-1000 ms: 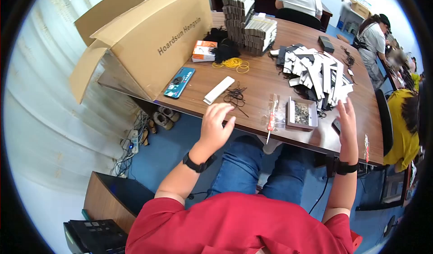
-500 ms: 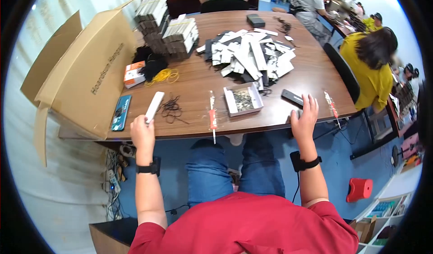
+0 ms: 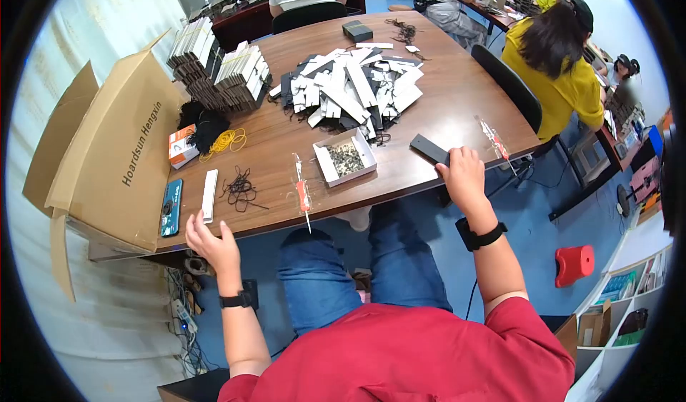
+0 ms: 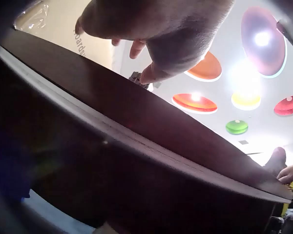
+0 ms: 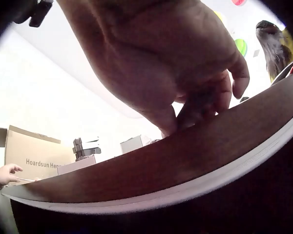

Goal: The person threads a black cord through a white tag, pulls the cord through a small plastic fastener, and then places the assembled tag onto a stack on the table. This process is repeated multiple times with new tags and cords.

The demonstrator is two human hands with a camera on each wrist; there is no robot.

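My left hand (image 3: 214,248) is at the table's front edge with fingers apart, holding nothing. Just beyond its fingertips a long white strip (image 3: 209,196) lies beside a teal box (image 3: 171,207). At the right, a flat black bar (image 3: 429,148) lies slanted near the front edge, and my right hand (image 3: 466,177) grips its near end between thumb and fingers. In the right wrist view that hand (image 5: 171,58) bends down over the tabletop, with the bar mostly hidden in its shadow. A small open box (image 3: 345,159) of tiny dark and light parts stands between the hands.
Behind the small box spreads a heap of white and black strips (image 3: 350,91). Banded stacks (image 3: 243,77), yellow rubber bands (image 3: 227,140) and a large carton (image 3: 121,159) are at left. Black cord (image 3: 241,190) and two red-handled tools in clear plastic (image 3: 303,193) lie near the edge.
My left hand took hold of the white strip, brought it nearer the teal box and let go, drawing back. My right hand came down and closed on the black bar. The head view turned right.
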